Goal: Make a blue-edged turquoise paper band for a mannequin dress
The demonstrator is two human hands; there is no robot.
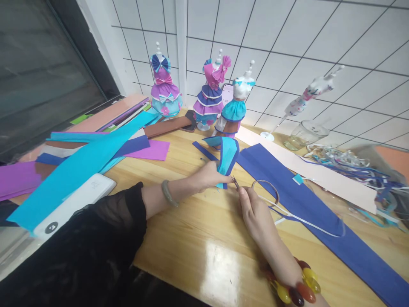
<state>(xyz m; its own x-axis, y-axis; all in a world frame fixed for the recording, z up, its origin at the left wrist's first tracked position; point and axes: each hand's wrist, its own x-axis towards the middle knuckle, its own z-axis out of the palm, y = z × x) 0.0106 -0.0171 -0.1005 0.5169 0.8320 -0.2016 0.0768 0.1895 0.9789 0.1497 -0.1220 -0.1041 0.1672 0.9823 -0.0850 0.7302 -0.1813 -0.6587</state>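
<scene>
My left hand [209, 177] pinches a curled turquoise strip with dark blue edging [229, 155], apparently crepe paper, above the wooden table. Close by on the right, my right hand [254, 209] is closed around a pair of scissors [235, 182]. Their metal tips point at the strip's lower edge, near my left fingertips. A large handle loop [265, 182] shows beside my right hand; the rest is hidden in the palm. Beneath the held strip lies a narrow dark blue strip [204, 150]. Whether the blades touch the paper is too small to tell.
Small dress forms in paper outfits [166, 91] stand along the tiled wall, and another form [308, 96] leans by a glass [305, 134]. Turquoise sheets [92, 164] lie left near a white power bank [79, 202]. A long blue sheet [306, 213] and paper scraps [348, 162] occupy the right.
</scene>
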